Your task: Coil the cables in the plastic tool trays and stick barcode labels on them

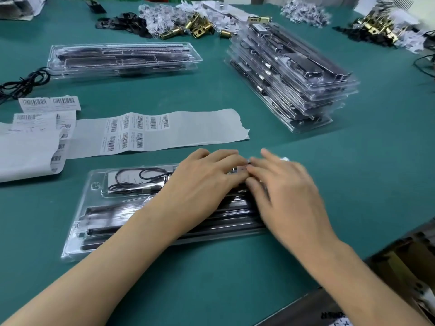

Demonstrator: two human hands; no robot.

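Tray in hand: a clear plastic tray [77,227] lies near, in the middle of the green table [353,172], with dark tools in its long slots.
Cable: a black cable [138,177] sits loosely looped in the tray's far-left compartment; it looks laid in but not tightly coiled.
Left hand: the left hand [204,180] rests over the tray's middle, fingertips bent down and meeting the right's.
Right hand: the right hand [282,184] is blurred over the tray's right end.
Grip: I cannot tell whether either hand pinches anything; the meeting point is smeared.
Label on this tray: none visible, so sticking appears left to do.
Labels: a backing sheet [200,128] far of the tray carries several barcode stickers, many spots already bare.
Other trays: a tall stack [294,74] far right and a low stack [122,57] far left; whether these are finished is unclear.
Loose cables: a black tangle [21,85] at the far left.
Writing: barcodes only; the print is too small to read.
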